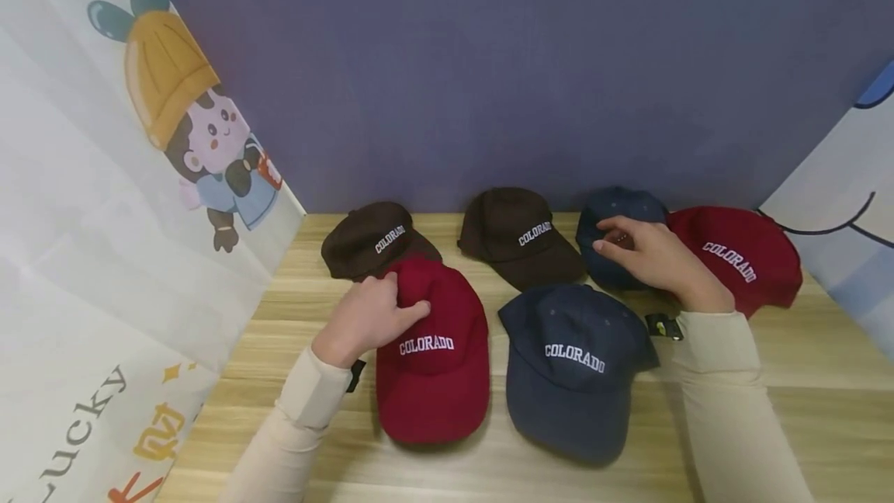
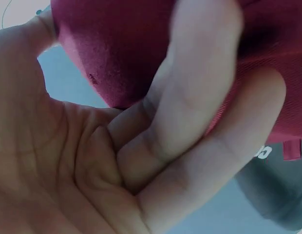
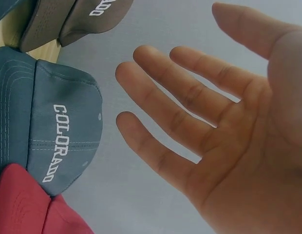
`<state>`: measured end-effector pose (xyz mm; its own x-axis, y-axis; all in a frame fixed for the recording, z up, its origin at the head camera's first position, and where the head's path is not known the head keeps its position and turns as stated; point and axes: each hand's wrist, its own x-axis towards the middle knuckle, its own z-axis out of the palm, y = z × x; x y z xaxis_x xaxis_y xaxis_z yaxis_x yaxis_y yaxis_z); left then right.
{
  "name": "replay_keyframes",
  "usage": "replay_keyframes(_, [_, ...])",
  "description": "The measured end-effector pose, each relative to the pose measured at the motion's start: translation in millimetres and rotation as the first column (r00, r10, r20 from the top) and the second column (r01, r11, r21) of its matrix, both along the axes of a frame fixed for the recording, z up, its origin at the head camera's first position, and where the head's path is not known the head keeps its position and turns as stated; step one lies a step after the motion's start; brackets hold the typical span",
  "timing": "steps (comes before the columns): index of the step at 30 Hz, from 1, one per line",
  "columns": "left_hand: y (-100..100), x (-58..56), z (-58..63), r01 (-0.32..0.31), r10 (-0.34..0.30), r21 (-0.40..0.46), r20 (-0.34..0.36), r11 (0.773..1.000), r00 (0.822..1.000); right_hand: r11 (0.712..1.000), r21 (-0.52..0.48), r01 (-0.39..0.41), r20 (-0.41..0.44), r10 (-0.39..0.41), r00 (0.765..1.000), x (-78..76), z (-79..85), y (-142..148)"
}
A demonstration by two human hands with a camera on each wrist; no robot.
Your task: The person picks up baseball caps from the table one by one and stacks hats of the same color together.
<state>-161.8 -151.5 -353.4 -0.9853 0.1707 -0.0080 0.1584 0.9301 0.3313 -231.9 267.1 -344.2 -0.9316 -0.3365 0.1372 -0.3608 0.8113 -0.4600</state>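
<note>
My left hand grips a red baseball cap by the left side of its crown, thumb on the front panel. White COLORADO lettering faces me above the brim. In the left wrist view, curled fingers lie against the red fabric. With fingers spread and nothing between them, my right hand hovers over a navy cap in the back row, partly hiding it. The right wrist view shows that navy cap's lettering to the left of the fingertips. Another navy cap lies in front, beside the gripped red one.
Two dark brown caps stand in the back row against the grey-blue wall. A second red cap sits at the back right. All rest on a wood-grain table. A printed white curtain borders the left side.
</note>
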Motion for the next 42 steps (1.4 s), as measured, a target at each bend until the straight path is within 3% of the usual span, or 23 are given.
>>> replay_keyframes(11, [-3.2,-29.6,-37.4,-0.025,0.024,0.041,0.023,0.999,0.999,1.000,-0.007,0.009,0.009,-0.009,1.000,-0.2,-0.6,2.3])
replay_keyframes(17, [-3.3,-43.2,-45.9,-0.045,0.044,0.074,0.011,0.996,0.999,1.000,-0.010,0.012,0.011,-0.012,1.000,-1.4,-1.3,1.4])
replay_keyframes(22, [-0.9,-48.2,-47.7,-0.062,0.060,0.073,0.018,0.995,0.998,1.000,0.001,0.021,0.011,-0.021,1.000,-0.2,0.7,1.5])
replay_keyframes(32, [-1.4,-38.5,-34.2,-0.084,0.084,0.041,0.000,0.996,0.996,1.000,0.009,0.025,0.010,-0.025,1.000,1.6,1.3,4.5])
replay_keyframes(36, [-0.9,-29.4,-22.1,-0.074,0.075,0.016,-0.060,0.997,0.995,0.999,0.010,0.041,0.014,-0.041,0.999,2.5,1.8,6.3])
replay_keyframes(39, [2.4,-18.4,-12.3,-0.030,0.030,0.000,-0.155,1.000,0.987,0.999,0.011,0.047,0.020,-0.047,0.999,3.2,3.7,7.5])
replay_keyframes(42, [8.6,-2.3,-8.3,0.086,-0.091,-0.031,-0.241,0.996,0.966,0.999,0.015,0.049,0.032,-0.049,0.998,4.1,5.5,10.1])
